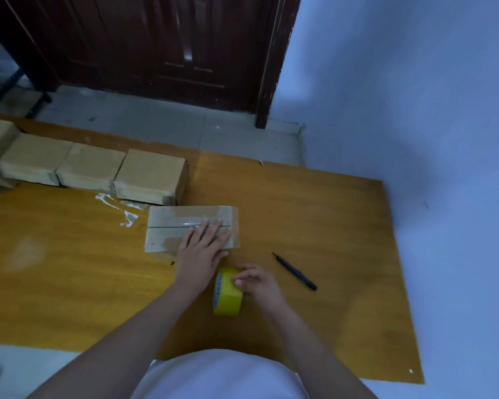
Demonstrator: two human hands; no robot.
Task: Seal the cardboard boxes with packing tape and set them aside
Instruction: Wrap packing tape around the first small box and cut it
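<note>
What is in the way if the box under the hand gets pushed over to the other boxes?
Nothing solid that I can see. The box under the left hand lies just in front of the row of boxes. Only a crumpled scrap of clear tape lies on the wooden board near that gap, left of the box.

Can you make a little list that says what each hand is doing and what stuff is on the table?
left hand: flat, fingers straight, pressing on the box
right hand: holding the tape roll
box: lies flat in the middle of the table, clear tape along its seam
tape roll: yellow, standing on edge, near the person
pen: black, lying right of the box, untouched
row of boxes: side by side at the far left
table: wooden, orange-brown
</note>
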